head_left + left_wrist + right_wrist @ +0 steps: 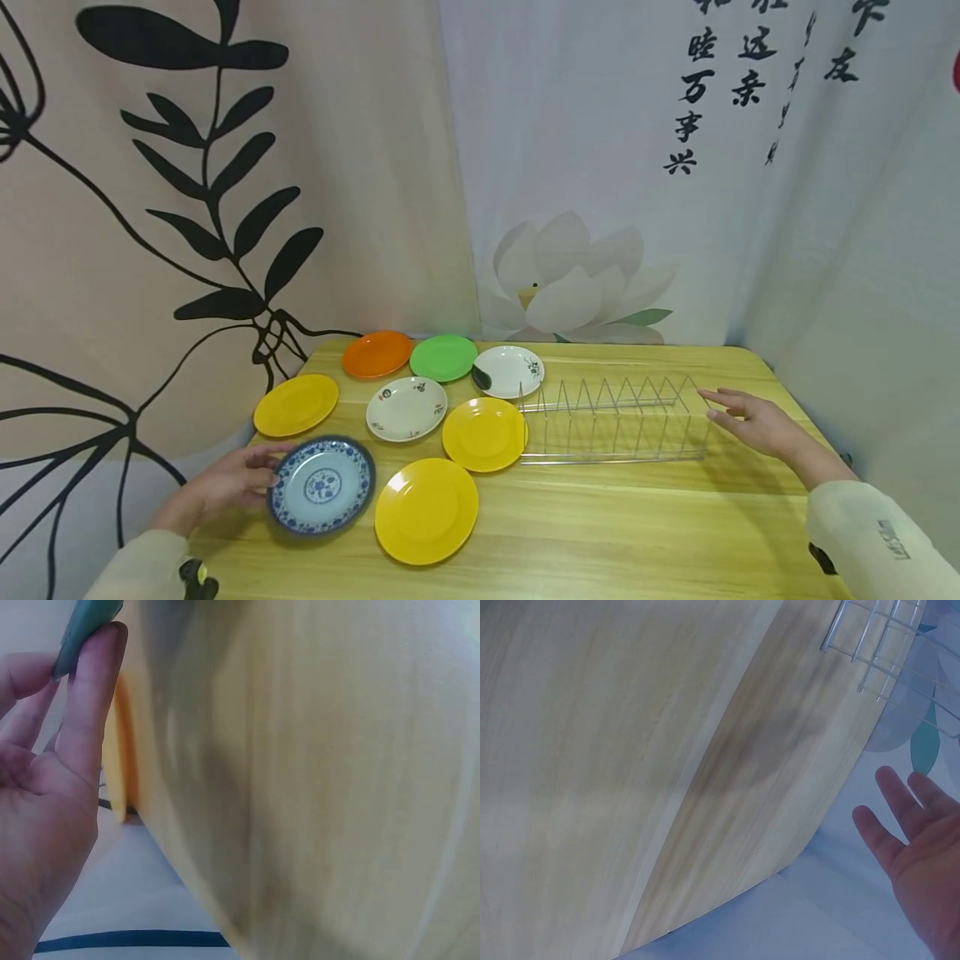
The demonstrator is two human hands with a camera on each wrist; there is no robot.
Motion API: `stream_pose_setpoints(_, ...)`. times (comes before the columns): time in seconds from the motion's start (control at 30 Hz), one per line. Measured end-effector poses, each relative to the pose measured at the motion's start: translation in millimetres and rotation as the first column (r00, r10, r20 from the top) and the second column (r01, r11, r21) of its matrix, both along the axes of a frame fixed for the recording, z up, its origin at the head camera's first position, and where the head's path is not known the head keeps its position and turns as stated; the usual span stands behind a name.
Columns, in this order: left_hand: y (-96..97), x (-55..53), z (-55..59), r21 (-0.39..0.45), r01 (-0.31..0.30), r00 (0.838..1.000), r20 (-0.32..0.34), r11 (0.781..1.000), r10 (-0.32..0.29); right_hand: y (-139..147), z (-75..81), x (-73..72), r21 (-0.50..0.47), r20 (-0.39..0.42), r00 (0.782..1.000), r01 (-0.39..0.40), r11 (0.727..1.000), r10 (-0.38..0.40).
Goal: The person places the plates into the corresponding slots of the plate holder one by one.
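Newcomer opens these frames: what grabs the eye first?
Likely the big black plant print on the cream backdrop, upper left in the head view. Next, the round blue-and-white patterned plate at front left, its left edge gripped by the left hand. Then the silver wire rack, right of centre, with the right hand near its right end.

The left wrist view crops the blue-and-white plate (86, 634), the right one the wire dish rack (836, 626); lettering (892, 540) on the right sleeve (846, 517) is illegibly small.
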State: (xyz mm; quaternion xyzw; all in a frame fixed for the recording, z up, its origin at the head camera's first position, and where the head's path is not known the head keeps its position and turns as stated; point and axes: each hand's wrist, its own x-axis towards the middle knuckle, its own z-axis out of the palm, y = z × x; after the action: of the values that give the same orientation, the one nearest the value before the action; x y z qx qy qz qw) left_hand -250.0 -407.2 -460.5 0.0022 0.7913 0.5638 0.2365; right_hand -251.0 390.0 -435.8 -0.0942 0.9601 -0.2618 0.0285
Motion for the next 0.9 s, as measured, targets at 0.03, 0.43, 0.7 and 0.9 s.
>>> stream_pose_setpoints(0.03,0.1,-0.4,1.8,0.007,0.001,1.0,-0.009,1.0,-0.001,0,0.0,0.1,-0.002,-0.002,1.0,-0.001,1.0,0.001)
stream_pose_setpoints(0.43,35.9,-19.8,29.0,0.059,-0.018,0.978,-0.206,0.998,0.03,-1,-1.1,0.7,0.006,-0.013,1.0,-0.001,1.0,0.001)
stream_pose_setpoints(0.7,96.0,-42.4,54.2,0.13,-0.065,0.97,-0.226,0.989,0.094,-1,-0.9,1.9,-0.001,-0.012,1.0,0.004,1.0,-0.004)
stream_pose_setpoints(0.9,143.4,-59.3,65.1,0.183,-0.103,0.961,-0.235,0.978,0.145,-1,-2.6,1.9,-0.008,-0.021,1.0,0.004,1.0,-0.004)
